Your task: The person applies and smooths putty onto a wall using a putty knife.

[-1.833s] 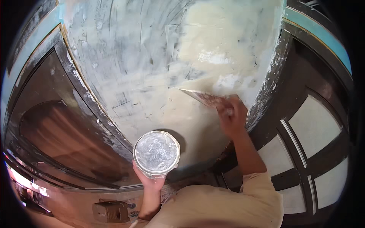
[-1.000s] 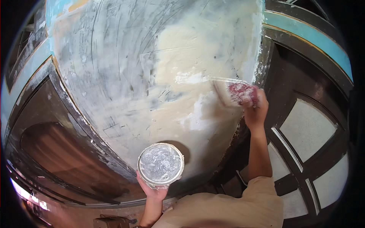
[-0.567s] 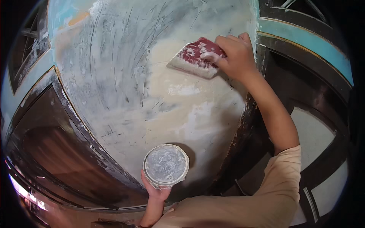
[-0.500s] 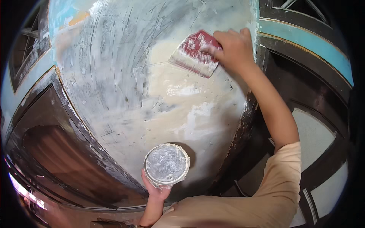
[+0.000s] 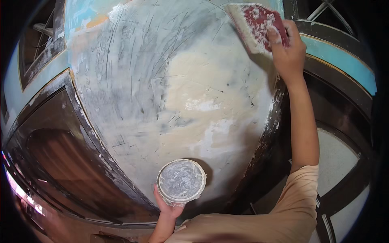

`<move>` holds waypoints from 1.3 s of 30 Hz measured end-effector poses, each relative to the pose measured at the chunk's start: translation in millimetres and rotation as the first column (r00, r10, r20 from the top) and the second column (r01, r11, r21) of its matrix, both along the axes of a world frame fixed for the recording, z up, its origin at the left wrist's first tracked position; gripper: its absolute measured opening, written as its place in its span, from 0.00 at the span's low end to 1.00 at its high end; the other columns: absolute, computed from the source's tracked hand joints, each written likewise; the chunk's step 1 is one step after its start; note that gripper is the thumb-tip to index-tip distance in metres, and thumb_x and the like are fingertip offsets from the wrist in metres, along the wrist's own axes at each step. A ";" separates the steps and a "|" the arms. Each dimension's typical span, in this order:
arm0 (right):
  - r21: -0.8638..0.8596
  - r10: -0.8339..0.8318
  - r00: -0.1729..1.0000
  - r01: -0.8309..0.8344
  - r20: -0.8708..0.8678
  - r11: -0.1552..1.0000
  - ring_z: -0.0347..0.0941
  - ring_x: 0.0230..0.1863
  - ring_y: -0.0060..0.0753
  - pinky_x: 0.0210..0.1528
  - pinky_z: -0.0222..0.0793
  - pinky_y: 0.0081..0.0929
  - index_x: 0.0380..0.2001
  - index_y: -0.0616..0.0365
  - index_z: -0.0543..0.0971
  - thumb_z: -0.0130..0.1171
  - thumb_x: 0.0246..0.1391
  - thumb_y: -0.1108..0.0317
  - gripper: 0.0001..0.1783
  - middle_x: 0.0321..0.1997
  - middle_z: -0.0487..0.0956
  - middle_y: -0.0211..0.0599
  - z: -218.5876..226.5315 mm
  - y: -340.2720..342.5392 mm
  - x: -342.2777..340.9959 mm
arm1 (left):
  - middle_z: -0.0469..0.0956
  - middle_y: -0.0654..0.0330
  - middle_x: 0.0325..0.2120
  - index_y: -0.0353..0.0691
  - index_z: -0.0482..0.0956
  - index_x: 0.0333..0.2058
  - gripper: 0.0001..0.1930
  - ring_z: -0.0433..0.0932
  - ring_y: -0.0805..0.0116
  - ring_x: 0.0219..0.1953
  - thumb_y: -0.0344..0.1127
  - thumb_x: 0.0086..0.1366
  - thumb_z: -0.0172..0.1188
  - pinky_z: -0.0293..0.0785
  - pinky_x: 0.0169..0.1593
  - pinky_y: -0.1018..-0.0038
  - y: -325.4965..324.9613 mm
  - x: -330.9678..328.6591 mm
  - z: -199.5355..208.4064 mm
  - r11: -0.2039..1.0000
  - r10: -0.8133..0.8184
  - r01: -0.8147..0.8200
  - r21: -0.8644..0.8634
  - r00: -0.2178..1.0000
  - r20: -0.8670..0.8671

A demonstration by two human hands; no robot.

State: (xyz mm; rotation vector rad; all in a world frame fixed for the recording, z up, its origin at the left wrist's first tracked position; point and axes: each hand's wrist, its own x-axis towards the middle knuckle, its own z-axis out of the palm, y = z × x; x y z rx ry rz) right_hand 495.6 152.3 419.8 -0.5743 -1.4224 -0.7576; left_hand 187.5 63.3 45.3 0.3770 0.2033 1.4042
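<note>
My right hand (image 5: 289, 52) grips a red putty spreader (image 5: 261, 26) at the upper right, its thumb pressed on the face. White paste smears cover the spreader, and its pale, coated edge points left, close to the wall. Low in the middle, my left hand (image 5: 170, 205) supports a round tub lid or shallow container (image 5: 181, 181) from below. Whitish-grey paste coats its round face and rim. Behind both hands rises a wall (image 5: 142, 89) patched in grey, cream and white, with dark scratches. Whether the spreader's edge touches the wall I cannot tell.
A dark wooden door (image 5: 60, 162) with a brown panel stands on the left in a paint-flecked frame. To the right are dark woodwork with pale panels (image 5: 336, 162) and a light-blue band (image 5: 340, 60). Blue paint (image 5: 81, 18) shows at the wall's upper left.
My right hand has carried the spreader up and to the right, turning it so its edge faces left. The left hand still holds the round container; the whole view has shifted slightly.
</note>
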 end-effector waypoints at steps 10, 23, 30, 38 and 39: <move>-0.176 0.415 0.908 -0.401 0.051 0.899 0.70 0.17 0.27 0.21 0.65 0.24 0.40 0.60 0.74 0.65 0.56 0.59 0.18 0.19 0.75 0.35 -207.5 -29.9 -68.0 | 0.63 0.57 0.64 0.47 0.59 0.66 0.41 0.65 0.52 0.64 0.70 0.65 0.38 0.63 0.64 0.51 18.2 -11.5 46.0 0.976 0.183 -0.174 0.128 0.982 -0.056; -0.374 0.551 0.748 -0.423 0.370 0.825 0.74 0.21 0.40 0.26 0.69 0.34 0.41 0.52 0.72 0.64 0.54 0.63 0.14 0.26 0.80 0.33 -201.7 21.5 -96.1 | 0.64 0.58 0.64 0.47 0.60 0.65 0.39 0.65 0.55 0.63 0.69 0.66 0.40 0.61 0.65 0.54 48.8 -23.1 84.7 0.886 0.314 -0.225 0.407 0.935 -0.167; -0.725 0.485 0.874 -0.316 0.029 0.612 0.76 0.25 0.49 0.28 0.69 0.36 0.43 0.59 0.70 0.61 0.58 0.58 0.18 0.24 0.77 0.43 -240.7 -3.2 -111.1 | 0.64 0.59 0.63 0.47 0.59 0.66 0.39 0.65 0.57 0.64 0.68 0.66 0.40 0.62 0.65 0.56 40.8 -8.5 79.7 0.846 0.463 -0.403 0.347 0.880 -0.106; -0.729 0.544 0.797 -0.533 -0.261 0.430 0.71 0.23 0.30 0.29 0.68 0.29 0.39 0.61 0.69 0.63 0.57 0.62 0.17 0.25 0.76 0.42 -277.0 -11.4 -137.0 | 0.62 0.59 0.65 0.48 0.57 0.67 0.40 0.62 0.59 0.66 0.69 0.66 0.39 0.59 0.67 0.56 35.0 4.8 79.5 0.810 0.476 -0.472 0.349 0.876 0.079; -0.675 0.578 0.731 -0.634 -0.363 0.378 0.71 0.24 0.26 0.30 0.69 0.28 0.40 0.62 0.70 0.64 0.57 0.62 0.17 0.25 0.76 0.40 -284.5 -11.9 -144.3 | 0.63 0.59 0.64 0.46 0.57 0.67 0.41 0.62 0.58 0.66 0.70 0.66 0.38 0.60 0.67 0.58 34.5 5.3 77.6 0.803 0.514 -0.506 0.314 0.856 0.063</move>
